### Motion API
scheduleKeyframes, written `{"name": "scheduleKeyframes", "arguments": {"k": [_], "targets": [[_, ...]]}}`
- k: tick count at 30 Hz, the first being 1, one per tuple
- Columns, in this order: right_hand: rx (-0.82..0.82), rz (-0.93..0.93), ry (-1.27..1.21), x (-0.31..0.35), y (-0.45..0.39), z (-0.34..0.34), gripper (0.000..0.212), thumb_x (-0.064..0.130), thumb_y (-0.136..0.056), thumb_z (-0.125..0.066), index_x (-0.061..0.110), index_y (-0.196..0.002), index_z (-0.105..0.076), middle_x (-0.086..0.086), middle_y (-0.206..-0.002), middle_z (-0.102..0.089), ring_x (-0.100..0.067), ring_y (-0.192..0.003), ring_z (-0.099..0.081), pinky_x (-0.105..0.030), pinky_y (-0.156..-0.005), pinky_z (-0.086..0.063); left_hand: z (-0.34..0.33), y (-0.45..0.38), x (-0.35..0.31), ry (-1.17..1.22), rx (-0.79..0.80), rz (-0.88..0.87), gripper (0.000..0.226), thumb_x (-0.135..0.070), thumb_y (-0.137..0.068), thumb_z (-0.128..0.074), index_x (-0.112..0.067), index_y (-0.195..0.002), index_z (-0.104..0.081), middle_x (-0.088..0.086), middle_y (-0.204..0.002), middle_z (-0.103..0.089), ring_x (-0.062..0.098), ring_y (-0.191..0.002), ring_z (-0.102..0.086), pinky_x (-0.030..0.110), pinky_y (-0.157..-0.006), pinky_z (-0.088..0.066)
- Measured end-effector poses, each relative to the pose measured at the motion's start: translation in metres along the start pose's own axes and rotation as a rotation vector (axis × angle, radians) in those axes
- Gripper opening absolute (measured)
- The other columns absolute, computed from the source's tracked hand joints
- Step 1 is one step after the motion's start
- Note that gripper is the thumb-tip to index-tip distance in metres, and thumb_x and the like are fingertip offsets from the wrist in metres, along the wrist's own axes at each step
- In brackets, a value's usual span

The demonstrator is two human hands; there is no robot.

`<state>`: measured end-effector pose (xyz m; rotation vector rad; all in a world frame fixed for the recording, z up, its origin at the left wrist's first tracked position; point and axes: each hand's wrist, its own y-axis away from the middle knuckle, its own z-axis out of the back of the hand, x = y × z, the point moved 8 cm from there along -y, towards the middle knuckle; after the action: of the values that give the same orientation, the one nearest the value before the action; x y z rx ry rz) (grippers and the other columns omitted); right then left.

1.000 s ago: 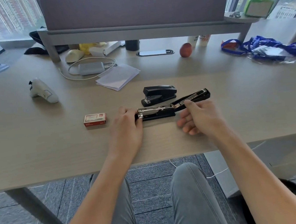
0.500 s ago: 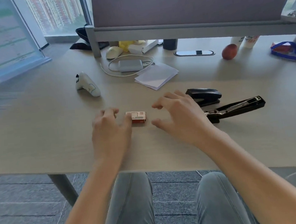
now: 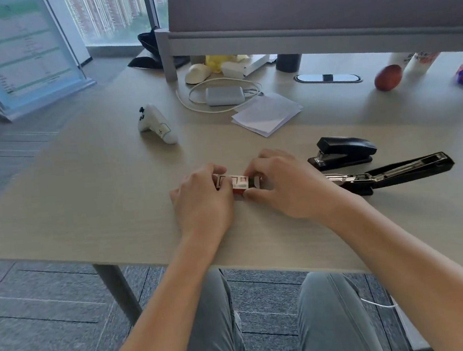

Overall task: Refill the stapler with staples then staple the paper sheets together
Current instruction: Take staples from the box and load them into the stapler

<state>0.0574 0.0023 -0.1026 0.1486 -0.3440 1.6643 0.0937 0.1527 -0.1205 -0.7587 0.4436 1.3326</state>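
Hands now together on the staple box (image 3: 232,183): our left hand (image 3: 203,199) grips one end, our right hand (image 3: 284,182) pinches its end flap open. Opened stapler (image 3: 390,173), released a second ago, lies right on the counter (image 3: 99,206), awaiting staples.

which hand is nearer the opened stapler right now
Right. The right hand lies just beside the opened stapler, its wrist next to the metal front end. The left hand is farther off, on the other side of the staple box.

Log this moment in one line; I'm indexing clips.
stage: opening staple box | left hand: holds box | right hand: at end flap | opened stapler: on desk, untouched
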Motion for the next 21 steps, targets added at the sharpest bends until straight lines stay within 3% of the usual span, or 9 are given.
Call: {"name": "scheduleKeyframes", "arguments": {"k": [5,8,11,13,21], "targets": [[0.019,0.033,0.014,0.001,0.008,0.006,0.033,0.044,-0.092,-0.068,0.025,-0.119,-0.071,0.002,-0.106,-0.062,-0.023,-0.100,-0.061,-0.042,-0.092,-0.048,0.002,0.005,-0.001,-0.022,0.019,-0.049,0.019,-0.032,-0.092,-0.061,-0.029,-0.108,-0.071,-0.003,-0.099,-0.071,0.025,-0.100,-0.062,0.034,-0.086,-0.033],[-0.011,0.027,0.012,-0.001,0.015,0.011,0.034,0.042,-0.089,-0.073,0.024,-0.118,-0.071,0.004,-0.105,-0.066,-0.021,-0.098,-0.064,-0.040,-0.091,-0.050,0.004,0.012,-0.009,-0.038,-0.019,-0.163,0.027,-0.022,-0.091,-0.060,-0.024,-0.116,-0.069,0.002,-0.112,-0.063,0.026,-0.109,-0.052,0.039,-0.090,-0.042],[-0.050,0.017,-0.032,-0.003,0.020,0.015,0.042,0.042,-0.087,-0.075,0.025,-0.124,-0.064,0.010,-0.104,-0.069,-0.017,-0.097,-0.067,-0.038,-0.090,-0.051,-0.007,0.022,-0.027,0.033,0.084,-0.365,0.044,-0.010,-0.085,-0.057,-0.015,-0.128,-0.063,0.002,-0.128,-0.058,0.022,-0.119,-0.046,0.036,-0.100,-0.042],[-0.062,0.014,-0.056,-0.004,0.023,0.015,0.045,0.042,-0.086,-0.075,0.028,-0.125,-0.058,0.013,-0.101,-0.069,-0.015,-0.095,-0.068,-0.038,-0.088,-0.052,-0.017,0.026,-0.031,0.000,0.170,-0.431,0.044,-0.012,-0.085,-0.057,-0.014,-0.129,-0.062,0.001,-0.125,-0.061,0.023,-0.117,-0.050,0.039,-0.099,-0.044],[-0.064,-0.004,-0.071,-0.019,0.036,0.018,0.035,0.040,-0.085,-0.078,0.030,-0.113,-0.059,0.014,-0.099,-0.068,-0.014,-0.091,-0.067,-0.039,-0.083,-0.054,-0.021,0.024,-0.027,-0.019,0.190,-0.454,0.032,-0.017,-0.091,-0.060,-0.021,-0.122,-0.066,-0.004,-0.117,-0.062,0.020,-0.112,-0.052,0.038,-0.092,-0.045]]}}
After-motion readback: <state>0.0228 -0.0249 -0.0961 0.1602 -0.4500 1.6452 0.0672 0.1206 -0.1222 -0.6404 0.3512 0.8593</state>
